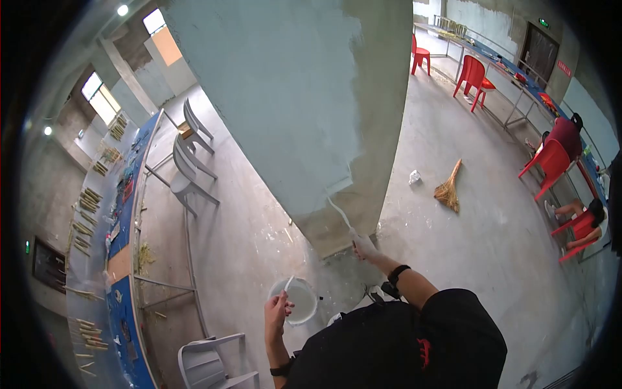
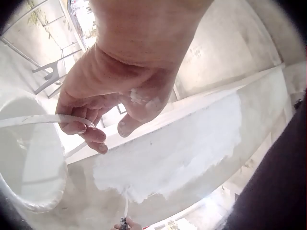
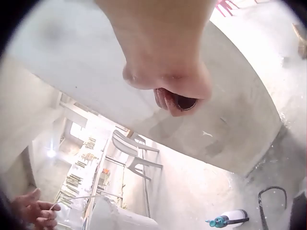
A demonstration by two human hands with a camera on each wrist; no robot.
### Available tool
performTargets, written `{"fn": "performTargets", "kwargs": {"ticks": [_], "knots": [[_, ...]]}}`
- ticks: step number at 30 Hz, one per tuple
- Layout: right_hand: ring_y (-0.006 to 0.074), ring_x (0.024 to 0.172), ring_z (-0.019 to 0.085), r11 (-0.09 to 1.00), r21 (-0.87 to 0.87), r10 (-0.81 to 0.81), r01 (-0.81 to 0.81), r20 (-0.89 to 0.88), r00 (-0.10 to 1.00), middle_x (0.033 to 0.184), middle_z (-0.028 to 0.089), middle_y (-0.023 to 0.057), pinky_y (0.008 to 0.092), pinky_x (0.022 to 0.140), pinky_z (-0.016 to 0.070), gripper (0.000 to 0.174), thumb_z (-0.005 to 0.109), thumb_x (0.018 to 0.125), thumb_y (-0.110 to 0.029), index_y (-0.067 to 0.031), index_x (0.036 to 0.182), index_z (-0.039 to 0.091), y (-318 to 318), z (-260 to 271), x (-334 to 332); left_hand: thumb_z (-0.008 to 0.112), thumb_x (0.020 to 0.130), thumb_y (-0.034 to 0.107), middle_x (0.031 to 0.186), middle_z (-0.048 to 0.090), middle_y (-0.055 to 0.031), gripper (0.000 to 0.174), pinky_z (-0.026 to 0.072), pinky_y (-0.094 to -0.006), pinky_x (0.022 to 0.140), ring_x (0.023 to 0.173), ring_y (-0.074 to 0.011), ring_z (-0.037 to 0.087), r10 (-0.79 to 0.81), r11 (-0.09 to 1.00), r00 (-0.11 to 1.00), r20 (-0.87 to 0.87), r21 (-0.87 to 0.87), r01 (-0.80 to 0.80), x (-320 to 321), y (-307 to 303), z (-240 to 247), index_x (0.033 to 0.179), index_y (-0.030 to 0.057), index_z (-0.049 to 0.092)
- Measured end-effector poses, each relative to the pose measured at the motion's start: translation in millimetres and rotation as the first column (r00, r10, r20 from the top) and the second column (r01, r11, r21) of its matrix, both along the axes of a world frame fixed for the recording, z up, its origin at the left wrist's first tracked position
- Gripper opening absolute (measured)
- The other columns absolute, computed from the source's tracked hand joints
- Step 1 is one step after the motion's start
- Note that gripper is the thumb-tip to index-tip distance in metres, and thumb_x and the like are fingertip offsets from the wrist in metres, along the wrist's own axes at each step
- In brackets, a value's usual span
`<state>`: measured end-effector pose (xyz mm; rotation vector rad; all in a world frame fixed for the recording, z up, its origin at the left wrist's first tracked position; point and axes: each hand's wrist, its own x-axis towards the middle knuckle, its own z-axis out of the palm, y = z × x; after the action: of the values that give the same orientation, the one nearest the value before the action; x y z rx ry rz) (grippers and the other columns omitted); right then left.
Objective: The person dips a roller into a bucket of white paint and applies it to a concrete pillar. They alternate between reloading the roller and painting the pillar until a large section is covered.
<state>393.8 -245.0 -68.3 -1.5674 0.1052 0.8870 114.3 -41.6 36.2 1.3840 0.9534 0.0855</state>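
Note:
A wide pillar (image 1: 278, 97) fills the middle of the head view, with a pale wet-looking coat over bare grey-brown plaster. Low on its face, my right hand (image 1: 365, 248) grips a putty knife (image 1: 338, 209) coated in white, its thin curved blade against the wall. The dark round butt of the handle (image 3: 186, 101) shows inside my fist in the right wrist view. My left hand (image 1: 278, 311) pinches a thin, curved white strip (image 2: 43, 119) between its fingers, with the thumb apart. That strip reaches over a white bucket (image 1: 313, 301). White smears mark the left palm.
A straw broom (image 1: 448, 188) and a crumpled white lump (image 1: 414, 177) lie right of the pillar. Grey chairs (image 1: 188, 170) and a long blue table (image 1: 123, 240) stand left. Seated people (image 1: 562, 139) and red chairs line the far right. A teal-nozzled bottle (image 3: 232, 219) lies below.

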Motion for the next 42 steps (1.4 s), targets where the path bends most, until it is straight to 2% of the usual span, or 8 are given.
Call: {"fn": "performTargets", "kwargs": {"ticks": [9, 13, 20, 24, 30, 36, 39, 42], "knots": [[0.0105, 0.045, 0.039, 0.989, 0.111, -0.13, 0.098, 0.336, 0.933, 0.052, 0.04, -0.0016, 0.0297, 0.041, 0.0304, 0.051, 0.047, 0.091, -0.051, -0.0085, 0.063, 0.049, 14.7, 12.8, 5.0, 0.056, 0.092, 0.034, 0.068, 0.061, -0.0057, 0.036, 0.0384, -0.0191, 0.05, 0.051, -0.0055, 0.049, -0.006, 1.0, 1.0, -0.003, -0.01, 0.006, -0.8, -5.9, 5.9, 0.092, -0.0021, 0.061], [0.0078, 0.037, 0.033, 0.927, 0.369, -0.161, 0.061, 0.247, 0.956, 0.048, 0.034, -0.0045, 0.0252, 0.035, 0.0249, 0.048, 0.044, 0.093, -0.052, -0.0121, 0.066, 0.043, 40.5, 73.7, 23.8, 0.056, 0.092, 0.034, 0.068, 0.061, -0.0057, 0.036, 0.0381, -0.0189, 0.05, 0.051, -0.0054, 0.048, -0.006, 1.0, 1.0, -0.018, -0.026, 0.005, 0.4, -8.9, 8.5, 0.092, -0.0021, 0.06], [0.0078, 0.038, 0.032, 0.887, 0.455, -0.083, -0.074, 0.316, 0.945, 0.049, 0.034, -0.0036, 0.0248, 0.036, 0.0255, 0.047, 0.044, 0.094, -0.051, -0.0114, 0.068, 0.044, 49.2, 198.3, 45.1, 0.055, 0.093, 0.033, 0.067, 0.06, -0.0059, 0.036, 0.037, -0.0186, 0.049, 0.05, -0.0049, 0.047, -0.011, 1.0, 1.0, -0.011, -0.002, 0.011, 0.9, -9.0, 10.3, 0.094, -0.0025, 0.059], [0.0077, 0.039, 0.033, 0.921, 0.39, -0.175, 0.003, 0.407, 0.896, 0.049, 0.035, -0.0033, 0.0248, 0.037, 0.0256, 0.049, 0.044, 0.094, -0.051, -0.0113, 0.065, 0.043, 41.7, 152.5, 41.4, 0.054, 0.093, 0.033, 0.066, 0.059, -0.0051, 0.036, 0.0366, -0.0186, 0.049, 0.05, -0.0048, 0.047, -0.018, 1.0, 1.0, 0.017, -0.022, 0.019, 0.1, -6.7, 8.2, 0.094, -0.0022, 0.059], [0.0067, 0.052, 0.039, 0.992, 0.129, -0.058, 0.009, 0.386, 0.921, 0.055, 0.041, -0.0037, 0.0272, 0.046, 0.0308, 0.052, 0.045, 0.094, -0.048, -0.0072, 0.062, 0.049, -15.0, 17.5, 40.3, 0.055, 0.093, 0.033, 0.067, 0.058, -0.0046, 0.035, 0.0358, -0.0186, 0.049, 0.051, -0.0048, 0.047, 0.051, 0.999, 0.998, 0.027, -0.02, -0.051, -6.1, -7.5, 13.6, 0.095, -0.0024, 0.058], [0.0162, 0.059, 0.049, 0.992, -0.093, -0.044, 0.083, 0.365, 0.93, 0.058, 0.051, 0.0078, 0.0368, 0.055, 0.0404, 0.061, 0.046, 0.09, -0.054, 0.0034, 0.074, 0.058, -37.1, -118.9, 62.0, 0.053, 0.094, 0.033, 0.067, 0.059, -0.0044, 0.033, 0.0348, -0.018, 0.047, 0.049, -0.0055, 0.047, 0.068, 0.998, 0.998, -0.012, 0.004, -0.068, -5.9, -7.0, 15.9, 0.097, 0.0004, 0.058], [0.0198, 0.063, 0.052, 0.971, -0.201, -0.06, 0.127, 0.309, 0.949, 0.061, 0.053, 0.0132, 0.0404, 0.06, 0.0422, 0.063, 0.047, 0.089, -0.054, 0.0066, 0.08, 0.058, -40.6, -128.8, 55.6, 0.053, 0.094, 0.033, 0.067, 0.058, -0.0045, 0.034, 0.0347, -0.0179, 0.047, 0.05, -0.0054, 0.047, 0.042, 0.999, 0.999, -0.017, 0.013, -0.042, -6.2, -7.0, 18.9, 0.098, 0.0, 0.057], [0.0165, 0.06, 0.049, 0.978, -0.176, -0.044, 0.108, 0.334, 0.941, 0.06, 0.051, 0.0089, 0.0369, 0.056, 0.0398, 0.058, 0.048, 0.089, -0.051, 0.0045, 0.076, 0.058, -46.6, -44.9, 44.6, 0.053, 0.094, 0.034, 0.067, 0.058, -0.0045, 0.035, 0.035, -0.0179, 0.047, 0.05, -0.0054, 0.047, 0.02, 0.999, 1.0, -0.023, 0.026, -0.02, -2.1, -6.9, 20.4, 0.099, -0.0006, 0.057]]}}
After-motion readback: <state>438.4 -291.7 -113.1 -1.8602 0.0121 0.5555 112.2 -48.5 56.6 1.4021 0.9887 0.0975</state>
